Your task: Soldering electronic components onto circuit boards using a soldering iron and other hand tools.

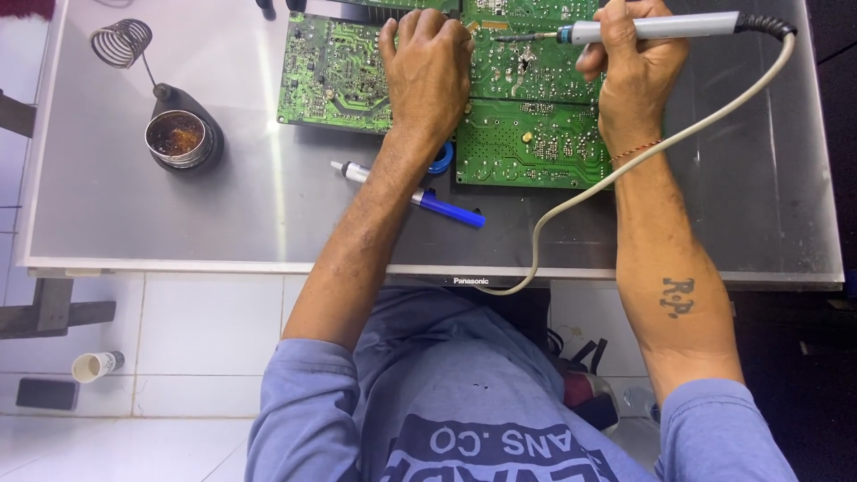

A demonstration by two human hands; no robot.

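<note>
Right hand (629, 76): fingers closed around the iron (656, 28), pen-like, tip over the board (527, 116).
Left hand (428, 67): fingers curled, pressing the board flat, apparently steadying it.
Board: on the table (134, 223), between both hands.
Nearby: blue pump (412, 195), coil stand (178, 134) left.

Grey flat screen (134, 214) as worktop

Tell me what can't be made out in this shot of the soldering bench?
Head view only:
- Under the left hand: the green circuit board there is covered by the palm.
- The board's top: cut off by the picture's edge.
- The blue pen: its middle is hidden by the forearm.
- The soldering iron tip's exact contact spot: too small to tell.
</note>
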